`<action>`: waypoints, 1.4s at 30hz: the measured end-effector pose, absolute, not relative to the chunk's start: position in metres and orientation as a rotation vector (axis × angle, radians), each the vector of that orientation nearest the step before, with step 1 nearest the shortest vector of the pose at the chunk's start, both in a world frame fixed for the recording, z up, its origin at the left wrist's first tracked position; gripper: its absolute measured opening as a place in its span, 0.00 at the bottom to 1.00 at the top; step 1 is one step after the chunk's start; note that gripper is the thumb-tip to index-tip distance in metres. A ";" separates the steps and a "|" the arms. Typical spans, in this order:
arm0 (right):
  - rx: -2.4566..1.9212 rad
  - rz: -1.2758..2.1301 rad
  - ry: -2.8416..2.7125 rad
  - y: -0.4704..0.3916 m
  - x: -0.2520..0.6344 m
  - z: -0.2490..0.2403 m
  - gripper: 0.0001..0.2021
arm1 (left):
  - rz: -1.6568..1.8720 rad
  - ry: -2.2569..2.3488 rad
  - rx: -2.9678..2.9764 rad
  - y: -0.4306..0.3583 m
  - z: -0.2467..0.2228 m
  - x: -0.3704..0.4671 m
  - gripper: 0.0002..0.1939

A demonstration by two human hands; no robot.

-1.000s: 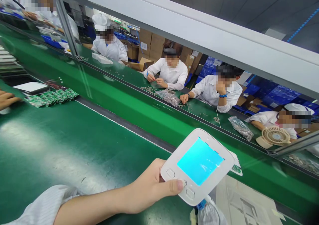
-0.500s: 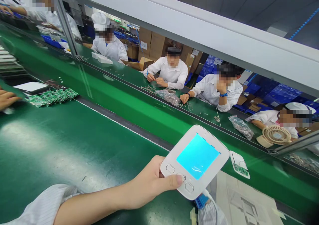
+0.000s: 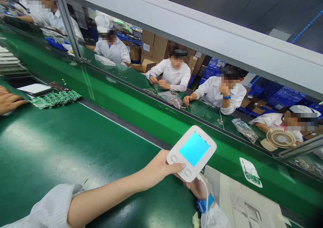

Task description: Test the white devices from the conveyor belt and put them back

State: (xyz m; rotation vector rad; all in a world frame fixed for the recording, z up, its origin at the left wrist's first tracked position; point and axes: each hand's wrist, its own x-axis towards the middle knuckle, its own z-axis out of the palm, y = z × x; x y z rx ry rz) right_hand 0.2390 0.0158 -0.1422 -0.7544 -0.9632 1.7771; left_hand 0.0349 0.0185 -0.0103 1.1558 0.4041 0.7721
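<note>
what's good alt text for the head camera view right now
A left hand holds a white device with a bright blue screen above a green worktop. The right hand, partly hidden, is behind it, near a white cable at its lower edge. Beyond, several people in white line a bench.

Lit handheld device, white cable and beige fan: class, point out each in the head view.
Handheld device (image 3: 193,150): head view, on its lit blue screen.
White cable (image 3: 207,195): head view, on the stretch below the device.
Beige fan (image 3: 282,138): head view, on the middle of its round grille.
</note>
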 end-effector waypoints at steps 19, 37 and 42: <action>-0.639 1.978 -1.232 0.014 0.240 -0.142 0.15 | 0.882 1.310 1.594 0.125 -0.074 0.006 0.18; -0.690 1.921 -1.101 0.016 0.236 -0.144 0.15 | 0.561 1.599 2.653 0.162 -0.113 0.093 0.09; -0.692 1.912 -1.077 0.016 0.236 -0.144 0.15 | 0.545 1.460 2.739 0.151 -0.122 0.112 0.23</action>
